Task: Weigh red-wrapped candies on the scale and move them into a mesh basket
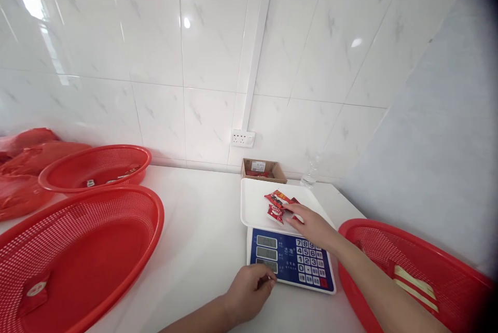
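A digital scale [291,258] with a blue keypad panel stands on the white table, its white tray [254,203] behind the panel. Several small red packets [275,212] lie together on that tray. Over them reaches my right hand [311,223], fingers apart, its fingertips at the packets; part of the pile is hidden beneath it. My left hand [251,291] rests at the scale's lower left corner, fingers curled in toward the thumb, with nothing visible in it. The figures on the scale's displays [266,254] are too faint to read.
A large red basket [155,229] at left holds a red packet [35,291]; another red basket [146,159] stands behind it, beside red bags [42,151]. At right is a red basket [350,226] with packets. A cardboard box [277,171] and clear bottle [310,173] sit behind the scale.
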Action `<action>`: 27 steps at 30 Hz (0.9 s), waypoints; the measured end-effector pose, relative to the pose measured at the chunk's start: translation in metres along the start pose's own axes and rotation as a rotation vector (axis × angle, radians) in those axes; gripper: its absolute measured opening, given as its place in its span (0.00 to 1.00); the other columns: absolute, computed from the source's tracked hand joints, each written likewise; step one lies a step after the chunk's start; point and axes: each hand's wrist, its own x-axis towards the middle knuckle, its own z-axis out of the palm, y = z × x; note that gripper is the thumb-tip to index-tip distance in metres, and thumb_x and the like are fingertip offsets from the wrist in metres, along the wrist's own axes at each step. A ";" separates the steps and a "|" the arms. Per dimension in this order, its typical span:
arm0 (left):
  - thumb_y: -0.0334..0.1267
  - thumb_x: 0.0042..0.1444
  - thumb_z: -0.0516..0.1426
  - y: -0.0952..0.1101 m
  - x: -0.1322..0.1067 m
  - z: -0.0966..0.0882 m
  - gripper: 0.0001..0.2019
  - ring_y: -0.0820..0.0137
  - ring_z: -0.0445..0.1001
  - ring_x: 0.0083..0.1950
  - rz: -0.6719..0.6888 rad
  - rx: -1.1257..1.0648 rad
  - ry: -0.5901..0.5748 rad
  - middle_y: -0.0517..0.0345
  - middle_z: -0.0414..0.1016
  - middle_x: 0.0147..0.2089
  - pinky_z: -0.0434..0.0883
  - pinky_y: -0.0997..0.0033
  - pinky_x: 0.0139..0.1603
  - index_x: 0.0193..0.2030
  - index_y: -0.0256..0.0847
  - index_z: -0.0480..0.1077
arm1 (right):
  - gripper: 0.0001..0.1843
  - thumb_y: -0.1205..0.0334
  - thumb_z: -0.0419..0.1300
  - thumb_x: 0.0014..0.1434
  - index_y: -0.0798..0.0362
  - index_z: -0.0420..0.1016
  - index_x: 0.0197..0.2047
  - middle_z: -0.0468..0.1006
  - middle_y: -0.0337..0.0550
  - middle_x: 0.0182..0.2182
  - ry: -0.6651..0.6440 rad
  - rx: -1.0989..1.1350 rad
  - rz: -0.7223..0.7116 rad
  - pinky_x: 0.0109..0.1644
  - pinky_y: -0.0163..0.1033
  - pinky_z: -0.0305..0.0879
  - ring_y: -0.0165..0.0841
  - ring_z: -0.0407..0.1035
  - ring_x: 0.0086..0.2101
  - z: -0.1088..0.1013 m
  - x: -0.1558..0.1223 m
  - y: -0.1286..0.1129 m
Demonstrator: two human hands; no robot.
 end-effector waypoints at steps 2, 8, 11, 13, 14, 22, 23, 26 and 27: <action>0.34 0.53 0.51 -0.001 0.000 0.000 0.09 0.75 0.65 0.29 0.000 -0.006 0.000 0.59 0.71 0.30 0.61 0.79 0.29 0.36 0.39 0.72 | 0.26 0.51 0.49 0.57 0.45 0.63 0.58 0.58 0.41 0.61 -0.011 0.025 -0.071 0.60 0.42 0.51 0.36 0.51 0.59 0.007 -0.002 -0.007; 0.33 0.52 0.51 -0.001 0.000 -0.001 0.09 0.75 0.66 0.29 -0.003 -0.019 0.007 0.59 0.71 0.30 0.61 0.79 0.30 0.35 0.39 0.72 | 0.19 0.49 0.52 0.55 0.46 0.76 0.45 0.64 0.46 0.57 0.037 0.010 -0.149 0.58 0.48 0.54 0.41 0.57 0.55 0.019 -0.001 -0.002; 0.33 0.53 0.51 0.001 0.001 -0.001 0.09 0.74 0.66 0.30 -0.015 -0.016 0.000 0.59 0.71 0.31 0.62 0.79 0.30 0.35 0.39 0.72 | 0.17 0.52 0.50 0.56 0.48 0.78 0.35 0.69 0.46 0.51 0.101 -0.003 -0.133 0.57 0.46 0.56 0.39 0.61 0.52 0.013 0.005 0.010; 0.34 0.53 0.50 0.001 0.001 -0.001 0.10 0.74 0.66 0.30 -0.013 -0.020 -0.003 0.59 0.71 0.31 0.61 0.79 0.30 0.36 0.39 0.72 | 0.17 0.55 0.48 0.57 0.51 0.76 0.34 0.72 0.48 0.47 0.138 -0.021 -0.092 0.56 0.45 0.56 0.39 0.63 0.50 0.009 0.009 0.020; 0.34 0.53 0.50 0.000 0.001 0.000 0.10 0.75 0.65 0.30 -0.010 -0.022 -0.005 0.59 0.71 0.31 0.61 0.79 0.30 0.36 0.39 0.72 | 0.17 0.56 0.47 0.57 0.53 0.75 0.36 0.73 0.49 0.46 0.151 -0.030 -0.070 0.56 0.44 0.56 0.38 0.64 0.49 0.009 0.011 0.024; 0.34 0.53 0.50 -0.002 -0.001 0.004 0.09 0.75 0.63 0.28 -0.024 -0.066 0.000 0.60 0.69 0.29 0.60 0.79 0.28 0.35 0.38 0.71 | 0.32 0.49 0.46 0.58 0.63 0.60 0.58 0.57 0.55 0.61 0.049 -0.069 0.118 0.61 0.51 0.47 0.45 0.47 0.61 0.022 0.022 0.044; 0.34 0.52 0.50 -0.002 -0.001 0.003 0.09 0.75 0.63 0.28 -0.027 -0.071 0.003 0.60 0.69 0.29 0.60 0.79 0.28 0.35 0.38 0.71 | 0.32 0.49 0.45 0.59 0.63 0.61 0.58 0.58 0.53 0.60 0.033 -0.071 0.122 0.62 0.50 0.46 0.45 0.46 0.61 0.021 0.021 0.043; 0.34 0.52 0.51 -0.001 0.000 0.003 0.09 0.76 0.62 0.28 -0.035 -0.072 -0.002 0.60 0.69 0.28 0.59 0.79 0.28 0.34 0.38 0.72 | 0.29 0.50 0.43 0.60 0.61 0.66 0.55 0.63 0.51 0.58 0.014 -0.079 0.109 0.63 0.48 0.42 0.41 0.49 0.60 0.016 0.017 0.039; 0.34 0.52 0.51 -0.001 0.000 0.003 0.09 0.76 0.62 0.27 -0.036 -0.067 -0.006 0.60 0.68 0.28 0.59 0.79 0.27 0.34 0.38 0.72 | 0.28 0.51 0.43 0.60 0.61 0.67 0.54 0.64 0.51 0.57 0.015 -0.083 0.100 0.63 0.47 0.42 0.40 0.50 0.60 0.014 0.014 0.037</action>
